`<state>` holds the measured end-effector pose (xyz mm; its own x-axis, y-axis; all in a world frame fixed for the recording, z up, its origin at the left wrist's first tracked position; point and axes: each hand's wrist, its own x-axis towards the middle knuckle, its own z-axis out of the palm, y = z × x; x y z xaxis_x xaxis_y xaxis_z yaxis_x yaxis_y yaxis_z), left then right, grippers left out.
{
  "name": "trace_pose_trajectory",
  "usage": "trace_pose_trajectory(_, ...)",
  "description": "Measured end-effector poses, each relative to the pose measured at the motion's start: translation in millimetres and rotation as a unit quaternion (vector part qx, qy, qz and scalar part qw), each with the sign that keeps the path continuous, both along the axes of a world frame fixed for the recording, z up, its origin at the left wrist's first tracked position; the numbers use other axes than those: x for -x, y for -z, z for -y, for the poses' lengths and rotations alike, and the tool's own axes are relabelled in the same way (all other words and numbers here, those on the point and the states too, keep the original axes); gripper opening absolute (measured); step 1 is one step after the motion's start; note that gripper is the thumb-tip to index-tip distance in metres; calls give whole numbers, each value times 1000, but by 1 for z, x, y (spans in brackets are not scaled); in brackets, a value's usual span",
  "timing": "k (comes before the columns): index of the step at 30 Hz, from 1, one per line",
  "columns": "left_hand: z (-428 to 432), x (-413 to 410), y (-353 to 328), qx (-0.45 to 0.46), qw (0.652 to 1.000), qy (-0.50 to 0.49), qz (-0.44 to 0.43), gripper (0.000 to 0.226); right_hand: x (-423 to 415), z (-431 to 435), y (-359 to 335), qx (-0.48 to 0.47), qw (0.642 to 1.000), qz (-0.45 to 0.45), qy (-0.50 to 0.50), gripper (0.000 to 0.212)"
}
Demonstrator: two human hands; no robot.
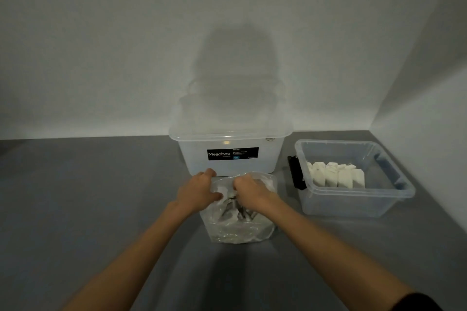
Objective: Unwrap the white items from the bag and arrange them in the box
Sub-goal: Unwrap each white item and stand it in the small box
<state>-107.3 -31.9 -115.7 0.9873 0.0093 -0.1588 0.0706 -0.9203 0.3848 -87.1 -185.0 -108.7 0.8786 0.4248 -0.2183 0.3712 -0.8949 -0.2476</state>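
A clear plastic bag [240, 230] stands on the grey table in front of me, with several white wrapped items [228, 214] showing through it. My left hand [199, 190] grips the bag's left rim. My right hand [249, 190] has its fingers curled over the bag's mouth, and what they hold inside is hidden. To the right sits an open clear box [353, 199] with a row of several white items [336, 175] standing upright in it.
A lidded translucent Megabox tub [227, 149] stands directly behind the bag against the white wall. A black latch [294, 171] sticks out from the open box's left side. The grey table [88, 197] stretches to the left and towards me.
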Motion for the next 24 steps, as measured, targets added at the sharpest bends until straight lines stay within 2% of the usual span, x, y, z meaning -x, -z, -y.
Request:
trace_pose_trajectory(4, -6, -1, 6, 22, 1000, -12, 8, 46, 6, -8, 13, 61, 997, 48, 17, 14)
trace_pose_trajectory(8, -7, -2, 7, 44, 999, -12, 25, 39, 8, -13, 16, 27, 996, 68, 46, 21)
trace_pose_trajectory(11, -8, -3, 7, 50, 998, -8, 37, 37, 12, -13, 10, 56, 994, 76, 48, 19)
trace_pose_trajectory(14, -10, -6, 9, 52, 998, -6, 41, 35, 16, -5, 5, 43, 994, 86, 48, 17)
trace_pose_trajectory(20, -12, -9, 5, 45, 997, 23, 60, 35, 21, 19, -22, -86, 991, 29, 103, 10)
trace_pose_trajectory(24, -11, -8, -8, 118, 981, 69, 140, 32, 27, 34, -50, -235, 957, -59, 158, 13)
